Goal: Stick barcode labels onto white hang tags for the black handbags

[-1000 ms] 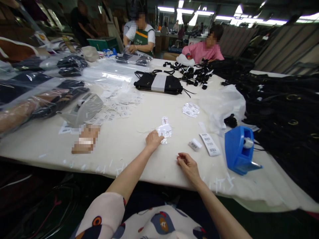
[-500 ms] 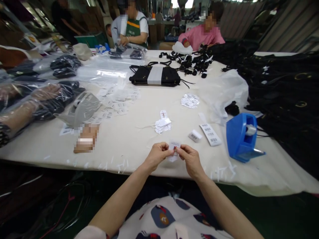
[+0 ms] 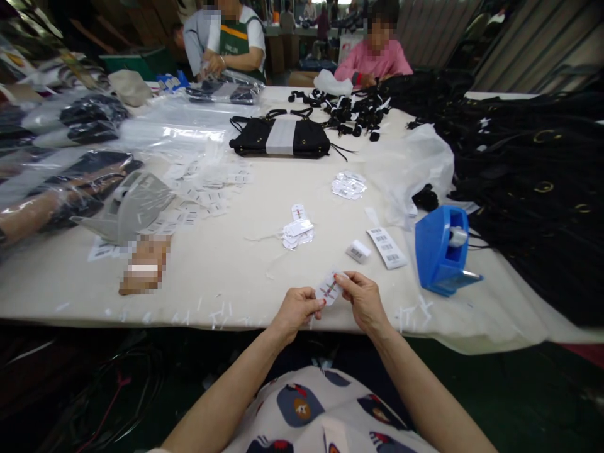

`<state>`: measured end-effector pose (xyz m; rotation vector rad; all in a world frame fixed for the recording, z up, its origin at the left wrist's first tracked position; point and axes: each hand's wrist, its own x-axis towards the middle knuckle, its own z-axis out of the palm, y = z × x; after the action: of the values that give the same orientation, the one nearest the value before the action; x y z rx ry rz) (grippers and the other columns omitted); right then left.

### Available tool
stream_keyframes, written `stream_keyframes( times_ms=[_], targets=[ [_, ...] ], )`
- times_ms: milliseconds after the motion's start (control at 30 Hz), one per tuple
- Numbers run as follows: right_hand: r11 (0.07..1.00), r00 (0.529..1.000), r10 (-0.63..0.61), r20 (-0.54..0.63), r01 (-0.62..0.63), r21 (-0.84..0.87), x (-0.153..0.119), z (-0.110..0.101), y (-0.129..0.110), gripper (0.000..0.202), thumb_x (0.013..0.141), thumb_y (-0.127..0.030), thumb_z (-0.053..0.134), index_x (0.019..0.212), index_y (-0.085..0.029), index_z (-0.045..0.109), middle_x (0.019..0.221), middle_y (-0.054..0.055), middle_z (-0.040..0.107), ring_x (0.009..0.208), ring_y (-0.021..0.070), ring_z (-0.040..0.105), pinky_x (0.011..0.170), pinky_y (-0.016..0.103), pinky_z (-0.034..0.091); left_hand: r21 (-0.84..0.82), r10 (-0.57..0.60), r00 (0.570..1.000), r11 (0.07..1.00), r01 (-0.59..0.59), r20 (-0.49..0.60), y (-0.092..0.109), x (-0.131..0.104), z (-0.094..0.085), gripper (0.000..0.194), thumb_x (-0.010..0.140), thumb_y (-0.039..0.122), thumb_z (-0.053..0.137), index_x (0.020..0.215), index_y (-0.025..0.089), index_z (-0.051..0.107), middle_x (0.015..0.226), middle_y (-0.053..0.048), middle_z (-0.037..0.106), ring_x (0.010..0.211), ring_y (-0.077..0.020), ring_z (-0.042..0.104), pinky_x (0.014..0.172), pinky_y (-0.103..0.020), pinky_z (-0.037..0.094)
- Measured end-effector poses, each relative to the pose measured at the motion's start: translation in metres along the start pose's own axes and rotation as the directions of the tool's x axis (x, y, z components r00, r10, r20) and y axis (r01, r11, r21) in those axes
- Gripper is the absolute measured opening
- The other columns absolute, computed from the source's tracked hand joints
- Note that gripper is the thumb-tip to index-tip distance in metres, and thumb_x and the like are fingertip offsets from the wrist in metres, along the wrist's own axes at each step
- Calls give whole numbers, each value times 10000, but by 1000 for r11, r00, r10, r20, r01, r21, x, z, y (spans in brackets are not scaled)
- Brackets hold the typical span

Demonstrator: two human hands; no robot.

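Note:
Between my hands is a white hang tag (image 3: 329, 289) with a coloured print, tilted above the table's near edge. My left hand (image 3: 298, 309) pinches its lower left edge. The thumb and fingers of my right hand (image 3: 363, 299) grip its upper right corner. Just beyond lies a small pile of white tags (image 3: 299, 233) with thin strings. A roll of barcode labels (image 3: 358, 251) and a strip of barcode stickers (image 3: 386, 247) rest to the right of it. Farther back is another pile of tags (image 3: 349, 185).
A blue tape dispenser (image 3: 441, 251) stands at the right, a grey tape dispenser (image 3: 125, 207) at the left. Folded black bag (image 3: 280, 137) lies beyond the tags. Black goods (image 3: 528, 170) heap up on the right; plastic-wrapped packs (image 3: 70, 132) cover the left. Co-workers (image 3: 236, 44) are across the table.
The tag has been turned, so its coloured print now shows. My right hand has shifted to its upper corner and my left hand to the lower edge. The camera view has shifted slightly.

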<state>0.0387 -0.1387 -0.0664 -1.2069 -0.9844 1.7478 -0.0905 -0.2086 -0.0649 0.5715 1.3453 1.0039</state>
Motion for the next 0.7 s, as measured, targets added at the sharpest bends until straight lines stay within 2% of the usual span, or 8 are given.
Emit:
stream_keyframes(
  times_ms=[233, 433, 533, 633, 700],
  targets=[
    [999, 1000, 17, 2, -16, -47, -5, 0, 14, 241, 570, -350, 728, 640, -140, 635, 517, -39, 516, 471, 59, 316, 457, 228, 213, -38, -4, 1000, 999, 4, 2, -1, 3, 1, 238, 581, 296, 642, 546, 136, 470, 414, 26, 517, 302, -11, 259, 348, -178, 111],
    [997, 998, 14, 55, -10, -80, -4, -6, 16, 226, 594, -345, 720, 655, -145, 634, 526, -43, 519, 472, 60, 322, 462, 231, 213, -12, -2, 1000, 1000, 2, -8, 2, 3, 1, 223, 588, 281, 642, 550, 128, 484, 415, 31, 507, 318, -11, 267, 354, -171, 139],
    [996, 998, -17, 67, 23, -88, -4, -7, 15, 213, 593, -329, 726, 620, -148, 616, 511, -51, 496, 480, 62, 337, 470, 227, 226, -2, 59, 998, 998, -59, 4, 4, 2, -3, 202, 621, 291, 644, 707, 119, 582, 459, 39, 511, 360, -31, 332, 362, -166, 168],
    [995, 996, -60, 64, 65, -81, -6, -6, 16, 210, 608, -327, 720, 610, -154, 602, 506, -57, 476, 489, 63, 343, 479, 223, 238, -12, 135, 990, 991, -135, 47, 4, -1, -5, 312, 662, 311, 640, 924, 141, 619, 513, 43, 509, 430, -50, 398, 383, -162, 191],
    [992, 993, -71, 89, 80, -97, -8, -5, 17, 212, 618, -329, 715, 607, -155, 595, 506, -57, 468, 491, 65, 345, 481, 224, 243, 3, 162, 986, 987, -162, 30, 3, -2, -4, 296, 681, 334, 640, 897, 132, 637, 505, 43, 492, 432, -44, 375, 403, -166, 208]
  ],
)
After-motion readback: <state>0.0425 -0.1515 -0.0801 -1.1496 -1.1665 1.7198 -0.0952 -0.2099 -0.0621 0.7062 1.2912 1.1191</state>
